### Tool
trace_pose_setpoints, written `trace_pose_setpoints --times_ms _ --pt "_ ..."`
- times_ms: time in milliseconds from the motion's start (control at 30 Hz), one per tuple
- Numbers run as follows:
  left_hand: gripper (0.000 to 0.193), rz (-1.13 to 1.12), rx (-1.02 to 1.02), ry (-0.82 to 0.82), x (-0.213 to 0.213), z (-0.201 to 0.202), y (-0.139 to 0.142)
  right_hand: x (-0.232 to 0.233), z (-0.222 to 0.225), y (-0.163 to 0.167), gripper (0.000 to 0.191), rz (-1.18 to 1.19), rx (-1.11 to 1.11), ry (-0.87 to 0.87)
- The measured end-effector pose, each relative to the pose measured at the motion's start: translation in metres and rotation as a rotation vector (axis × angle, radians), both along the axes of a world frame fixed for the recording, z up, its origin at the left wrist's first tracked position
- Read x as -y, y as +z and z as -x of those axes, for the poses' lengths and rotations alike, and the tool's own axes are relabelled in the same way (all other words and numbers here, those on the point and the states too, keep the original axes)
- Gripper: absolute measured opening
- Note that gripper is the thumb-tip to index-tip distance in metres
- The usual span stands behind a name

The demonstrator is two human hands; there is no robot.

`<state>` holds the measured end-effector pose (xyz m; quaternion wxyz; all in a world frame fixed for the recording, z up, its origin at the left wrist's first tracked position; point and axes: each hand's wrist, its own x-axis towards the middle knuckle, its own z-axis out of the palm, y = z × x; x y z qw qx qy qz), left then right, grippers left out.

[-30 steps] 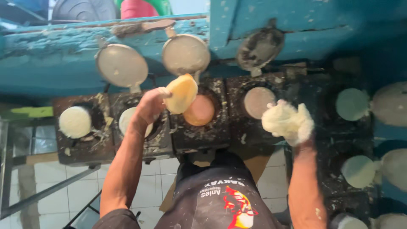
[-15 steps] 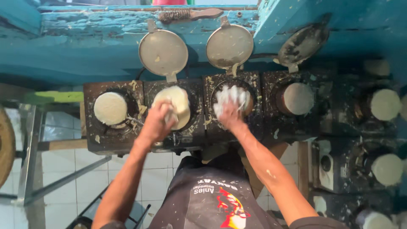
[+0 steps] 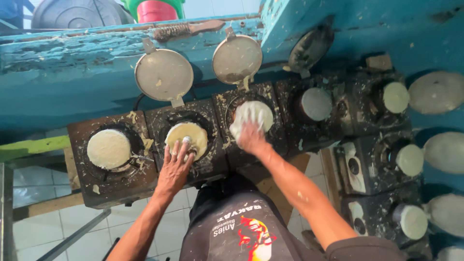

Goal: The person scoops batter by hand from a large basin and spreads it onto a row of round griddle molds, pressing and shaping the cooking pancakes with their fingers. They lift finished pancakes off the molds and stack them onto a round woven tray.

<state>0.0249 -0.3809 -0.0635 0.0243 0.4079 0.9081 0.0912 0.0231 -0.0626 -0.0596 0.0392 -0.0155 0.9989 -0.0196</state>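
My left hand (image 3: 175, 163) lies with fingers spread on the near edge of a pale yellow round cake (image 3: 186, 133), which sits in the second black pan (image 3: 205, 162) from the left. A small metal piece shows at my fingertips; what it is I cannot tell. My right hand (image 3: 249, 137) is closed on a white cloth (image 3: 251, 115) and presses it into the third pan (image 3: 270, 94), covering most of that pan's hollow.
Three round lids (image 3: 164, 75) (image 3: 237, 58) (image 3: 310, 47) stand open against the blue wooden ledge (image 3: 63, 77). The leftmost pan holds a pale disc (image 3: 108, 148). Several more burners with pale discs (image 3: 316, 104) (image 3: 410, 159) run to the right. Tiled floor (image 3: 43, 232) lies below left.
My left hand brought the yellow cake down from the air into the second pan and opened over it. My right hand carried the cloth from the right onto the third pan.
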Motion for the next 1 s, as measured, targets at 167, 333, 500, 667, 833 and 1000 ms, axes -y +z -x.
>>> trace_pose_setpoints --times_ms 167,333,500,667,833,1000 --pt "0.041 -0.093 0.061 -0.018 0.006 0.018 0.005 -0.026 -0.017 0.001 0.043 1.275 0.021 0.035" --pt "0.041 -0.076 0.172 -0.034 0.005 0.031 0.017 -0.100 0.024 0.005 0.042 0.812 -0.369 0.179" --pt "0.046 0.013 0.215 -0.034 -0.002 0.030 0.023 -0.049 0.022 -0.004 0.042 0.591 -0.351 0.191" --pt "0.053 0.172 0.158 -0.056 -0.002 0.019 0.026 -0.068 0.010 0.002 0.044 0.965 -0.527 -0.269" --pt "0.059 0.135 0.167 -0.033 -0.007 0.014 0.025 -0.129 0.016 0.009 0.049 1.554 -0.008 -0.725" --pt "0.048 -0.049 0.226 -0.058 -0.005 0.025 0.024 -0.124 0.014 0.030 0.055 2.026 0.209 -0.685"
